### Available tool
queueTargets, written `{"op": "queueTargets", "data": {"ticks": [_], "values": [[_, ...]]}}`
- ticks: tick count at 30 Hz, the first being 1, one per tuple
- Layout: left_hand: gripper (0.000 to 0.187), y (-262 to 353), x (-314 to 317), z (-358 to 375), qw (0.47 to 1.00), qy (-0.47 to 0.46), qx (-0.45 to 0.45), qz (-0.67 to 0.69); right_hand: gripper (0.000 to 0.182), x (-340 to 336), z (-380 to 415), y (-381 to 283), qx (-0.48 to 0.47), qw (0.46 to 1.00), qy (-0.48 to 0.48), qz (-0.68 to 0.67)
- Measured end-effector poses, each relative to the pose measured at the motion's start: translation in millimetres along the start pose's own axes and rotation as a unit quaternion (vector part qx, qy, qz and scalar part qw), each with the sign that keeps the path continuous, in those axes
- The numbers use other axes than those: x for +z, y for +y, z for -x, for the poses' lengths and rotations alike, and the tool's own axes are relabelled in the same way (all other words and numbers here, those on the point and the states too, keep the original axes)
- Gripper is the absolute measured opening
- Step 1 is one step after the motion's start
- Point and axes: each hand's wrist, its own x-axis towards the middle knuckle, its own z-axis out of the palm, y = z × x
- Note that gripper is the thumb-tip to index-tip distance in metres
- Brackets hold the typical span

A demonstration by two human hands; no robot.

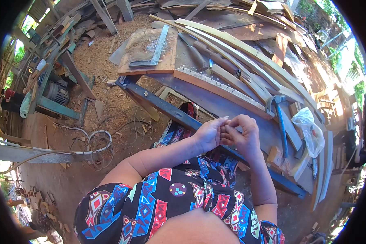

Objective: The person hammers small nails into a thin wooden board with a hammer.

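My left hand (pixel 210 133) and my right hand (pixel 244 133) meet in front of me, above the near edge of the workbench. The left hand is cupped with its fingers curled, and the right thumb and fingers are pinched together against it. Anything between them is too small or hidden to make out. Just beyond them lies a long wooden strip (pixel 227 94) with a row of several nails (pixel 207 76) standing up along it. To the right of my hands, a hammer (pixel 281 126) with a blue handle lies on the bench.
A clear plastic bag (pixel 309 130) lies right of the hammer. A metal square (pixel 155 51) rests on a wooden board (pixel 130 46) at the bench's far left. Long planks (pixel 248 51) lie along the far side. Cables (pixel 99 146) and sawdust cover the floor at left.
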Motion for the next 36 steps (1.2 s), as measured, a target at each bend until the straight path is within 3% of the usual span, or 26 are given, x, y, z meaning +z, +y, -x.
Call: {"op": "queueTargets", "data": {"ticks": [2, 7, 11, 15, 20, 24, 26, 27, 29, 31, 33, 36], "values": [[0.031, 1.3, 1.3, 2.0, 1.0, 0.01, -0.015, -0.016, 0.011, -0.1, -0.3, 9.2, 0.073, 0.995, 0.058, -0.044], [0.014, 8.7, 11.0, 4.6, 0.993, -0.012, 0.054, -0.1, 0.011, -3.7, -4.6, 21.7, 0.094, 0.973, 0.096, -0.187], [0.016, 11.6, 9.0, -1.2, 0.984, 0.066, 0.104, -0.126, 0.01, 2.7, -2.3, 26.5, 0.109, 0.95, 0.117, -0.269], [0.017, 9.8, 10.3, -4.2, 0.982, 0.061, 0.104, -0.146, 0.008, 9.5, 0.6, 30.0, 0.132, 0.931, 0.119, -0.32], [0.016, 10.8, 12.1, -6.6, 0.931, 0.06, 0.195, -0.304, 0.007, 14.4, 2.5, 30.9, 0.115, 0.934, 0.134, -0.311], [0.012, 14.2, 8.6, -13.1, 0.914, 0.043, 0.237, -0.326, 0.005, 15.3, 3.0, 35.2, 0.152, 0.928, 0.111, -0.323], [0.009, 16.6, 3.9, -21.4, 0.854, 0.034, 0.32, -0.409, 0.004, 18.0, 3.3, 36.6, 0.147, 0.938, 0.114, -0.294], [0.009, 20.7, 8.0, -20.5, 0.853, 0.035, 0.321, -0.41, 0.004, 19.6, 2.9, 37.6, 0.142, 0.947, 0.116, -0.264], [0.008, 28.4, 18.2, -16.5, 0.753, 0.085, 0.323, -0.567, 0.004, 25.0, 1.8, 42.3, 0.107, 0.959, 0.136, -0.225], [0.008, 27.6, 17.1, -21.3, 0.761, 0.08, 0.329, -0.553, 0.005, 25.6, 0.8, 43.8, 0.074, 0.967, 0.16, -0.185], [0.008, 26.0, 19.1, -25.0, 0.769, 0.071, 0.334, -0.54, 0.007, 23.3, -1.8, 44.6, 0.126, 0.959, 0.159, -0.196], [0.007, 24.8, 19.8, -25.9, 0.792, 0.081, 0.326, -0.51, 0.008, 22.2, -4.0, 43.9, 0.131, 0.965, 0.151, -0.173]]}}
